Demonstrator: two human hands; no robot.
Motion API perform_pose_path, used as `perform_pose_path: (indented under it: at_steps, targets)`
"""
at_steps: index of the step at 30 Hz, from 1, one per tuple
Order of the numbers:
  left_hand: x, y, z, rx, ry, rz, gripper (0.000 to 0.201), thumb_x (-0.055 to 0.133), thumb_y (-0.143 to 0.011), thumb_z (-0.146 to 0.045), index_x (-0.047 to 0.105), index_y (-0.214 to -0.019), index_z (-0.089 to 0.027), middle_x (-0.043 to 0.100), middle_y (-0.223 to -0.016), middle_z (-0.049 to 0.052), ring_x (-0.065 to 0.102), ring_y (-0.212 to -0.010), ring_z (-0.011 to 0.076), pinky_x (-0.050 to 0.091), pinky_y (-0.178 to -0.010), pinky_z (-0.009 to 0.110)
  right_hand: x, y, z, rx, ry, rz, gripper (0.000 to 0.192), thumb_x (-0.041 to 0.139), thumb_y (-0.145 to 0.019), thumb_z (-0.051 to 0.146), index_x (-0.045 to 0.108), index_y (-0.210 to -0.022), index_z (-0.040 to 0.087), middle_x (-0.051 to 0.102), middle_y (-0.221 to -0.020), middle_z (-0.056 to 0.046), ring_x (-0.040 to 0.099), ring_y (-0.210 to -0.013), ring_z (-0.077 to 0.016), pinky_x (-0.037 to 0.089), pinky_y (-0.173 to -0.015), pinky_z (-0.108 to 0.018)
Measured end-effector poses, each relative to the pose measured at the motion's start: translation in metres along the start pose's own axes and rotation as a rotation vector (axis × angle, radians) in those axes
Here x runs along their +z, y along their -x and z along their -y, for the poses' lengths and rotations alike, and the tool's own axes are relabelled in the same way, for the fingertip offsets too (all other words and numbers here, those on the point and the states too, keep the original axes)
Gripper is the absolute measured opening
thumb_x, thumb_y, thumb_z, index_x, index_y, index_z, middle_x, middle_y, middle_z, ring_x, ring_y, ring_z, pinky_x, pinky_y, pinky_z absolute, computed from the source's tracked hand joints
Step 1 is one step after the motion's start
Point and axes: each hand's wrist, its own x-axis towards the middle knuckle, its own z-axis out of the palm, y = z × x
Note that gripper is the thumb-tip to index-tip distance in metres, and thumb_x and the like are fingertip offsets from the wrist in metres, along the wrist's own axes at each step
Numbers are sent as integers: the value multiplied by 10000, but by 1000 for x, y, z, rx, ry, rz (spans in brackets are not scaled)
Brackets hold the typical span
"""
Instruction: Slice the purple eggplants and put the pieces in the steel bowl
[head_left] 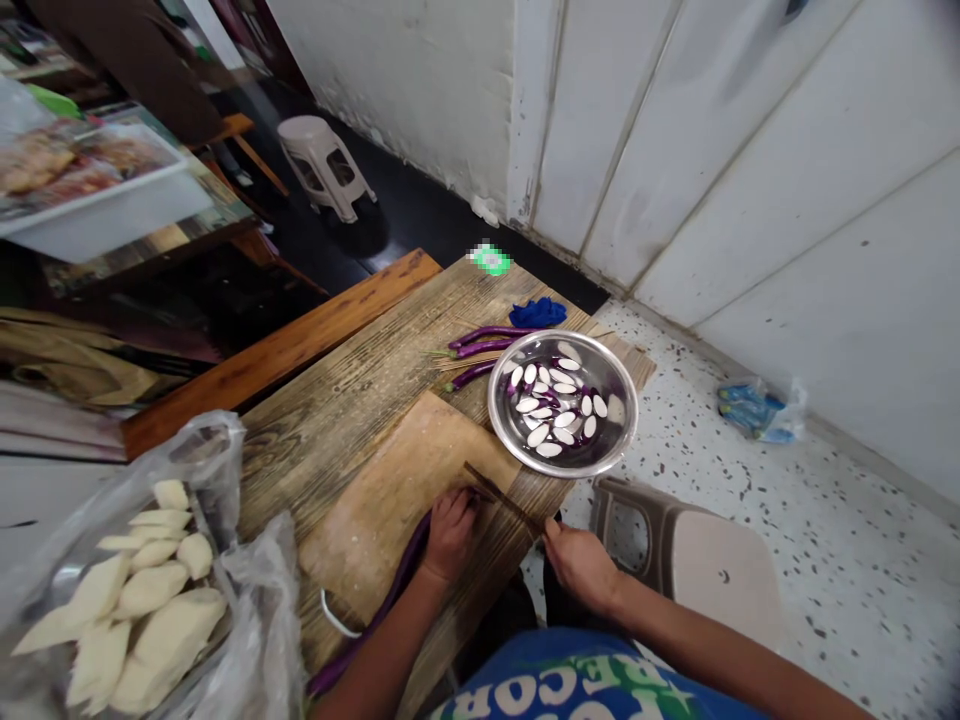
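My left hand (452,528) is closed around one end of a long purple eggplant (401,585), which lies along the near edge of a wooden cutting board (382,475). In my right hand (581,565) is the handle of a knife (504,500), its dark blade reaching over the board beside my left fingertips. A steel bowl (634,400) beyond the blade holds many pale oval eggplant slices (564,418) with purple skin. Several whole eggplants (480,348) lie left of the bowl, next to thin wooden skewers (469,362).
Peeled pale pieces (154,585) fill a plastic-lined container at the lower left. A blue cloth (538,312) lies behind the bowl on the wooden table (300,420). A stool (724,570) stands at my right, another stool (319,160) farther back. A person (135,60) is at the upper left.
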Motion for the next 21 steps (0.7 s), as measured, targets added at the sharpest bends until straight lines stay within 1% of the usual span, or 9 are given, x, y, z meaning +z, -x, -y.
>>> perform_pose_path:
  at_steps: [2,3,6,8,12,16,18,21]
  targets:
    - [-1,-1,0,13,0,-14,230,501,-824,-149,600,-1031,-132,594,-1062,115,497,-1012,263,418,-780,414,-3,3,0,-19,-16,-11,206,314,-862,94,488,-968,119,619,-825,-92,626,-709,-203,449,-595,-280]
    - [-1,-2,0,16,7,-29,221,484,-833,-140,601,-1020,-134,595,-1059,110,493,-1018,260,421,-783,412,-5,6,2,-16,-1,-7,210,325,-847,83,488,-975,122,618,-828,-93,626,-701,-207,443,-580,-281]
    - [-1,-4,-3,-1,11,-65,166,472,-843,-130,619,-919,-130,609,-1000,95,496,-999,249,434,-794,407,-16,18,7,1,73,21,267,347,-799,38,496,-1000,131,613,-850,-99,629,-683,-221,422,-534,-279]
    - [-1,-4,-4,-19,4,-79,150,477,-841,-127,620,-886,-125,612,-956,91,504,-970,239,442,-802,408,-23,25,9,-21,107,34,286,346,-786,22,502,-1000,129,609,-857,-106,631,-682,-220,413,-522,-271]
    - [2,1,-5,-72,7,-48,152,480,-841,-138,619,-901,-126,605,-946,91,508,-944,224,454,-798,403,-31,32,4,-43,121,69,271,353,-785,30,515,-982,122,608,-835,-109,633,-678,-223,409,-521,-273]
    - [4,6,-3,-111,55,-36,124,508,-821,-146,626,-858,-133,607,-1000,97,501,-988,234,454,-833,417,-32,33,-2,-47,112,130,277,356,-802,51,522,-1015,113,619,-825,-106,635,-698,-241,418,-527,-293]
    - [4,6,-3,-117,73,-51,153,482,-833,-131,632,-862,-138,612,-1005,91,506,-988,225,459,-835,416,-31,32,-4,-56,117,120,273,353,-809,56,528,-1011,110,623,-819,-106,635,-691,-240,419,-523,-293]
    - [2,2,-3,-107,69,-73,186,454,-843,-111,637,-866,-135,621,-981,88,520,-964,212,471,-815,405,-27,29,-8,-85,124,68,259,366,-786,42,535,-972,105,623,-793,-106,629,-653,-221,408,-504,-278]
